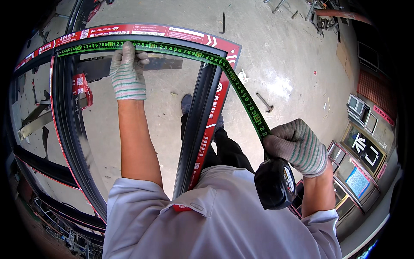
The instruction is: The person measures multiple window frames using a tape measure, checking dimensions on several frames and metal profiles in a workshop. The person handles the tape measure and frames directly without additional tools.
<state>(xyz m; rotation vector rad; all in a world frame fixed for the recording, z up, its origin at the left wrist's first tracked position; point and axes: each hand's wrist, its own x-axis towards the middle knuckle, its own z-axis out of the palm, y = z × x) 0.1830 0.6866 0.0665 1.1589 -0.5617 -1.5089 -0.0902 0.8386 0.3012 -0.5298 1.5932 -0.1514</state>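
A green tape measure blade (172,48) runs along the top bar of a dark window frame (204,99). At the frame's corner it bends and slants down to its black case (274,183). My left hand (128,75), in a grey glove with green stripes, presses the blade against the top bar with one digit upright and the other fingers curled. In a matching glove, my right hand (297,146) has its fingers closed round the blade just above the case. How the fingers meet the case is partly hidden.
Red and white protective film (189,33) covers the frame's outer edge. On the concrete floor lie a metal bar (265,102) and a thin hooked rod (224,22). Framed panels (363,148) lean at the right. More dark bars (47,172) extend to the left.
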